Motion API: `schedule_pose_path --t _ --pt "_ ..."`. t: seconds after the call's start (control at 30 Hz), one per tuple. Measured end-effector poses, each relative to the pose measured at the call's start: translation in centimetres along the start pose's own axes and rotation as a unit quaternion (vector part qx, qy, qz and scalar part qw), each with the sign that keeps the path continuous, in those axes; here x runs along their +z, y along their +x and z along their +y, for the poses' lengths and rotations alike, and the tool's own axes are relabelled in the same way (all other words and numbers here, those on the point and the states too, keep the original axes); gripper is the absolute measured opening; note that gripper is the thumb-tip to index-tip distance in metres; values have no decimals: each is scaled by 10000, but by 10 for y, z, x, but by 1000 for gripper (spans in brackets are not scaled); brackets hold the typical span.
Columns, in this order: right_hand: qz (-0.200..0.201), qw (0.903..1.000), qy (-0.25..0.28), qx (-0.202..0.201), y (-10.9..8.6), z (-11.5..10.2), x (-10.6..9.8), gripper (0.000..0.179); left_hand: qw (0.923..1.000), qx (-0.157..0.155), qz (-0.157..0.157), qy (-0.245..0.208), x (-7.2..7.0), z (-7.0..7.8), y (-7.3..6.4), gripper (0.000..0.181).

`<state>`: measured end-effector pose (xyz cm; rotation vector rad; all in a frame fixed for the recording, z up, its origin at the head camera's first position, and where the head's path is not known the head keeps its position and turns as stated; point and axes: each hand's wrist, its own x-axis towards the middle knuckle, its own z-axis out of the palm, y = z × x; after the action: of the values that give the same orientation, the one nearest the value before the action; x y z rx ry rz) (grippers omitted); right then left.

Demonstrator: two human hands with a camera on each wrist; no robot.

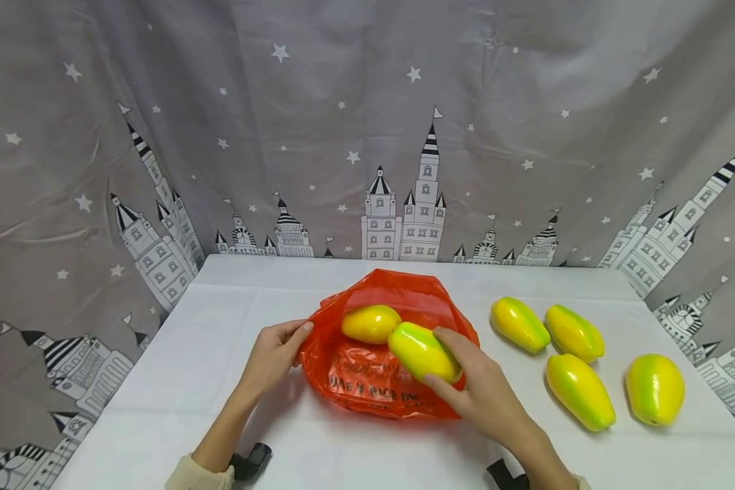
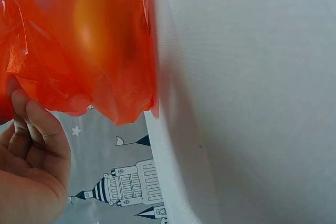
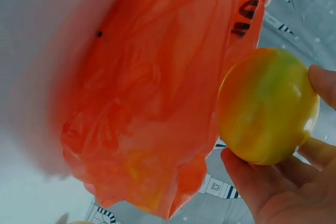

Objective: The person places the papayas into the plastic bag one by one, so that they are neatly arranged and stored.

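A red plastic bag (image 1: 367, 371) with dark printing lies with its mouth spread on the white table. My left hand (image 1: 277, 350) pinches the bag's left rim between thumb and fingers; in the left wrist view the fingers (image 2: 44, 124) are at the red film. Inside the bag lies one yellow papaya (image 1: 370, 324). My right hand (image 1: 486, 388) grips a glossy yellow-green papaya (image 1: 422, 350) over the bag's mouth, thumb on the near side and fingers on the far side. The right wrist view shows this papaya (image 3: 268, 106) end-on beside the bag's wall.
Several more papayas lie on the table (image 1: 429, 452) to the right: two at the back (image 1: 519, 324), one in front of them (image 1: 580, 392) and one farther right (image 1: 655, 389). Behind the table hangs a grey curtain (image 1: 318, 102) printed with castles and stars.
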<state>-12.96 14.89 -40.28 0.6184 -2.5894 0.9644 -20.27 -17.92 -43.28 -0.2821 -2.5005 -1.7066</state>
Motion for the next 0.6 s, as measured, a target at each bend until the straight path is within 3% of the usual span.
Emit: schedule_pose_path --t 0.2,0.43,0.6 --pt "-85 9999 19 131 6 -5 4 62 10000 -9 -39 -20 0 -2 1 34" --pt "-268 9994 -102 -201 19 -11 12 62 10000 -28 57 -69 0 -3 0 30" --pt "-409 9982 -382 -209 28 -19 16 65 9999 1 14 -130 0 0 0 31"
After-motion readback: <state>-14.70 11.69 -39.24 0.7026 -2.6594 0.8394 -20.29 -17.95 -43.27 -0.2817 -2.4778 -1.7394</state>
